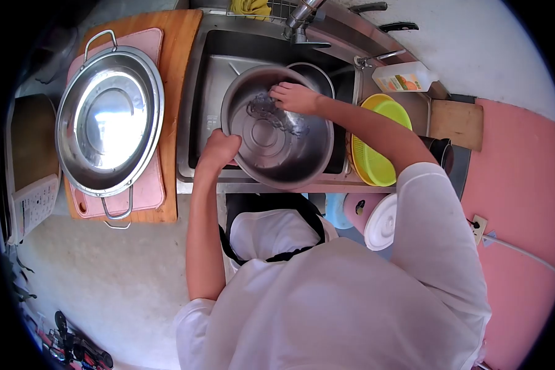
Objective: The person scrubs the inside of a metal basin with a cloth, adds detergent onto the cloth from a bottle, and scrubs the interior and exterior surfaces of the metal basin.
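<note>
A large stainless steel basin (274,169) sits tilted over the sink (219,68), reaching past its front edge. My left hand (221,150) is closed round the basin's left rim. Inside the basin, near its far right wall, is my right hand (295,98), with its fingers bent together. Beside and below those fingers lies a glinting, dark grey tangled patch (266,110); whether it is a wire scourer or moving water, I cannot tell. Another round metal vessel (317,74) shows partly behind the basin. The faucet (302,24) stands at the back of the sink.
To the left, a two-handled steel pan (108,117) rests on a pink cutting board (151,200) over a wooden board (182,37). A yellow-green basket (382,142) and a white bottle (407,77) stand to the right. A yellow cloth (251,7) lies at the back.
</note>
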A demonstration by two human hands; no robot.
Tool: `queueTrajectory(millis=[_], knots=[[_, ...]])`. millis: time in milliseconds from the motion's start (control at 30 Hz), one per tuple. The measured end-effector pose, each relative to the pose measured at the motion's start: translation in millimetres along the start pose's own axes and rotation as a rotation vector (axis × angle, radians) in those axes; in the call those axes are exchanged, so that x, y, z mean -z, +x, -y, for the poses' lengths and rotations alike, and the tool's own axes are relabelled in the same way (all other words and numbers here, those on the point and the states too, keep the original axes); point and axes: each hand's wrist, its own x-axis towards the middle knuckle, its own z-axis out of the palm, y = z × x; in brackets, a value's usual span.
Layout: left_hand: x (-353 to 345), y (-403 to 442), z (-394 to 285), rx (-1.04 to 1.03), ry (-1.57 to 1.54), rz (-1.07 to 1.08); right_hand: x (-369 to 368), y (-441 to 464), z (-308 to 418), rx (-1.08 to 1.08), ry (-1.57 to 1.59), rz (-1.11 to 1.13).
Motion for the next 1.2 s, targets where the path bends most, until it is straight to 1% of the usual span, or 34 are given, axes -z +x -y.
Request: queueTrajectory(millis=[67, 100, 133, 167, 200, 267, 300, 367, 400, 467, 533, 600, 667, 700, 733, 800, 867, 933, 1000, 1033, 1100, 1133, 1200], knots=[[0.2, 7.4, 4.5, -0.044, -0.043, -0.010, -0.9, -19.0, 12.7, -0.195, 0.029, 0.222], [0.9, 4.6, -0.9, -0.049, -0.047, -0.006, 3.0, -28.4, 26.0, -0.294, 0.062, 0.254], [1.7, -1.3, -9.5, -0.044, -0.042, -0.061, 9.3, -35.5, 44.1, -0.392, 0.096, 0.286], [1.4, -4.3, -14.7, -0.039, -0.038, -0.116, 17.1, -38.3, 61.9, -0.475, 0.263, 0.338], [0.5, -3.7, -15.8, -0.040, -0.042, -0.116, 24.4, -39.4, 76.8, -0.555, 0.433, 0.388], [-0.2, -2.8, -17.4, -0.058, 0.037, -0.063, 40.3, -21.1, 89.0, -0.559, 0.995, 0.669], [-0.8, -3.2, -18.6, -0.059, 0.037, -0.062, 41.7, -14.5, 96.5, -0.560, 0.994, 0.669], [-3.1, -6.0, -22.9, -0.035, 0.101, 0.013, 35.2, -3.8, 109.3, -0.710, 1.650, 0.499], [-6.2, -11.4, -24.5, -0.035, 0.103, 0.017, 17.3, 2.8, 112.5, -0.714, 1.652, 0.499], [-10.2, -23.6, -26.7, -0.199, 0.164, -0.215, -28.4, 14.7, 106.9, -0.901, 1.550, 0.063], [-8.0, -22.5, -26.4, -0.213, 0.203, -0.238, -5.8, 25.8, 73.8, -0.909, 1.211, -0.261], [-1.9, -21.6, -28.8, -0.226, 0.241, -0.260, 40.2, 26.7, 28.1, -0.606, 0.664, -0.298], [9.1, -25.7, -39.1, -0.100, 0.267, -0.052, 35.3, 23.0, -9.5, -0.252, 0.257, -0.066], [10.2, -32.6, -44.3, -0.082, 0.279, -0.121, 30.8, 17.4, -14.3, -0.183, 0.156, -0.023], [10.6, -31.7, -45.1, -0.100, 0.268, -0.130, 22.8, 8.2, -16.6, -0.178, 0.133, -0.020], [10.0, -29.1, -40.6, -0.207, 0.207, -0.260, 9.0, -12.7, 2.2, -0.313, 0.197, 0.127], [8.6, -34.0, -48.2, -0.221, 0.172, -0.250, 10.9, -23.2, 33.4, -0.518, 0.312, 0.064], [0.4, -38.4, -52.1, -0.259, 0.213, -0.396, 23.9, -15.0, 75.2, -0.728, 0.668, 0.009], [-8.2, -41.7, -53.8, -0.277, 0.229, -0.390, 15.6, 11.5, 113.8, -0.874, 1.108, -0.105], [-10.7, -42.0, -55.1, -0.301, 0.240, -0.382, 21.8, 28.9, 123.5, -0.874, 1.111, -0.109], [-11.8, -42.5, -55.8, -0.323, 0.246, -0.403, 36.2, 56.2, 134.0, -1.088, 1.875, -0.341], [-13.0, -43.1, -55.0, -0.346, 0.248, -0.421, 34.9, 53.2, 134.9, -1.089, 1.887, -0.348], [-10.5, -38.0, -46.6, -0.346, 0.262, -0.431, 31.0, 33.5, 130.2, -0.816, 1.344, -0.414]])
